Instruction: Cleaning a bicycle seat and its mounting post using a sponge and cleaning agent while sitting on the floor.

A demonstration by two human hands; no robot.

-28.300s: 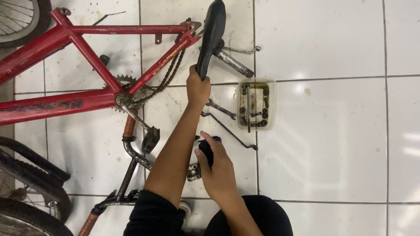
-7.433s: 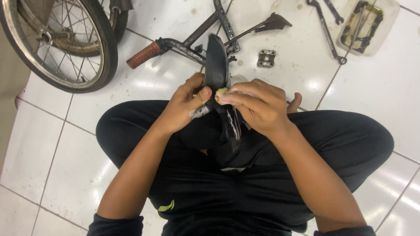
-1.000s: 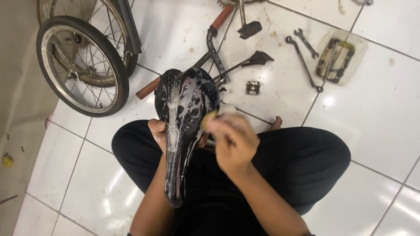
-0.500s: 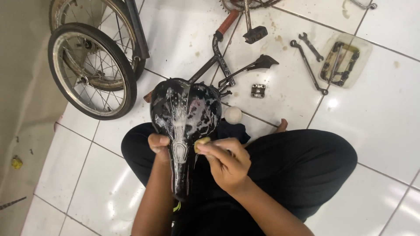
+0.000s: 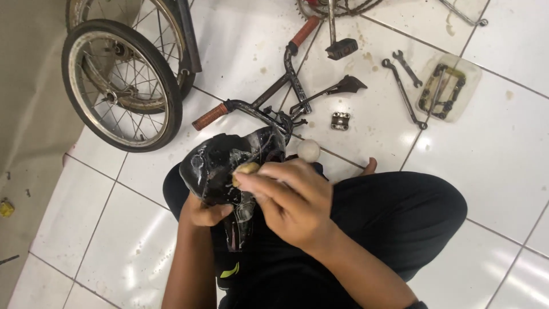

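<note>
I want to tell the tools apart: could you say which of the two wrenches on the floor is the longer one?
The longer wrench lies nearer the handlebar, running from by the pedal down toward the person's knee. The shorter wrench lies beside it, closer to the clear plastic tray.

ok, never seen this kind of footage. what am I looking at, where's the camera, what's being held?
There is no robot here: the one camera sits on a person's head and looks down at their lap as they sit on a white tiled floor. The left hand grips a shiny black bicycle saddle from below. The right hand presses a small yellowish piece against the top of it. On the floor lie handlebars, two wheels, two wrenches, a clear tray of parts and a small metal clamp.
</note>
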